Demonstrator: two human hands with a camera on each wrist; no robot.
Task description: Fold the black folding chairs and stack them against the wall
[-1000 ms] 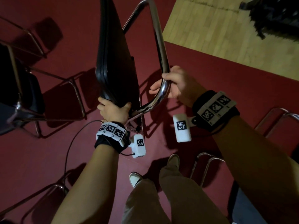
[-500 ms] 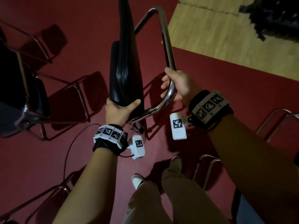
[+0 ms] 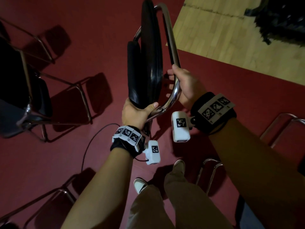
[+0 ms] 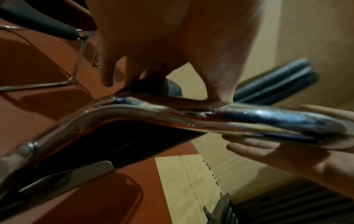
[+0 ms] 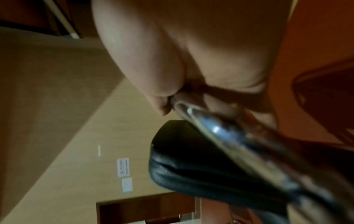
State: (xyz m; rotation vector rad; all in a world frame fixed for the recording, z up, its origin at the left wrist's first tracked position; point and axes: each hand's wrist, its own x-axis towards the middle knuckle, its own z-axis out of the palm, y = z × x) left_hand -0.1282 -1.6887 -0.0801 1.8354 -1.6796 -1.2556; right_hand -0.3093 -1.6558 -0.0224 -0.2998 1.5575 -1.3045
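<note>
A black folding chair (image 3: 148,63) hangs nearly flat in front of me, its padded seat and backrest close together beside a chrome tube frame (image 3: 171,43). My left hand (image 3: 137,111) grips the near edge of the black seat, thumb over the top. My right hand (image 3: 183,83) is wrapped round the bent chrome tube, just right of the seat. In the left wrist view the chrome tube (image 4: 191,119) runs across below my left hand (image 4: 172,45). The right wrist view shows fingers closed on the tube (image 5: 220,131) above the black pad (image 5: 191,166).
An unfolded black chair (image 3: 23,90) stands on the red floor at left. Chrome legs of other chairs show at bottom left (image 3: 54,195) and at right (image 3: 280,128). A wooden floor patch (image 3: 231,35) lies ahead right, with a dark heap (image 3: 280,19). A cable (image 3: 92,146) crosses the floor.
The chair's seat and chrome frame have closed toward each other and the chair has shifted right. Both hands kept their hold.
</note>
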